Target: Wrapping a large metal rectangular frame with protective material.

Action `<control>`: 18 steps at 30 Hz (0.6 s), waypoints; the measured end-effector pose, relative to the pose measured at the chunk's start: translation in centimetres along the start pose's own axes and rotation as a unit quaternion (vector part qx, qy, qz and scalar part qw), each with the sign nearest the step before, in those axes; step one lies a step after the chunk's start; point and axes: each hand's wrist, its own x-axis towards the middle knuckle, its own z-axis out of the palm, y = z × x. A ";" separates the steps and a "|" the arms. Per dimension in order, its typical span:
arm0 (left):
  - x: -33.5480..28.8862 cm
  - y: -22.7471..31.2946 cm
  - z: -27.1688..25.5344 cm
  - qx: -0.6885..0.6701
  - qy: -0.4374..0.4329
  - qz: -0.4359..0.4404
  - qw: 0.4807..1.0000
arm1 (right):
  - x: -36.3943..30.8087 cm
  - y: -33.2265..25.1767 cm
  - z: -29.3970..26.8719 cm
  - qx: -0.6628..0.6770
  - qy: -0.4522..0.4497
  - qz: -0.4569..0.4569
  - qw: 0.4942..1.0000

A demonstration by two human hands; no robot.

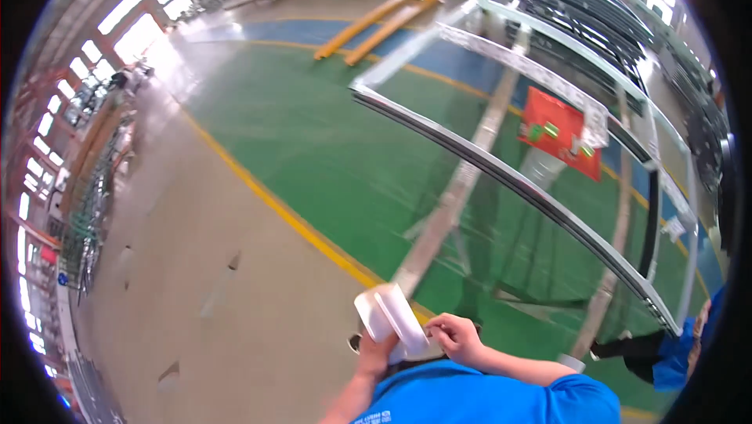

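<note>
My left hand is closed round a pair of white rolls lying side by side, held low in front of my body. They look smooth; what they are made of does not show. My right hand is just to the right of them, its fingers curled and pinched close to the edge of the nearer roll. Whatever is between those fingertips is too small to make out. Ahead and to the right, a large metal window frame rests across two long support beams.
A red sheet with small green items lies inside the frame area, above a pale bucket. A yellow pallet jack stands far ahead. At the right edge is a co-worker in blue. Dark metal profiles are stacked behind the frame.
</note>
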 end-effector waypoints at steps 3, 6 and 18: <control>1.2 0.4 -8.4 0.061 0.012 0.054 0.997 | 5.0 0.1 8.3 -0.044 -0.019 0.005 0.999; 2.9 1.9 -16.0 0.054 0.012 0.114 0.992 | 9.5 -0.2 16.9 0.067 -0.091 0.050 0.992; 13.0 10.2 -28.7 -0.055 -0.195 -0.002 0.979 | 22.6 -7.0 29.1 -0.079 -0.046 -0.006 0.996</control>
